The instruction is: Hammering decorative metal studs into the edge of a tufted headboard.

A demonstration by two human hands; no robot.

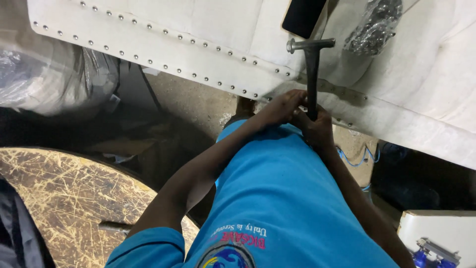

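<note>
— Where's the hammer (pixel 312 69)?

— In my right hand (pixel 317 130), fingers curled tight round the low end of its handle. The handle runs straight away from me, head lying across the white studded panel (pixel 163 37).

— And your left?

— My left hand (pixel 285 106) sits just beside it, fingers pinched at the panel's edge; what they pinch, I can't tell.
</note>
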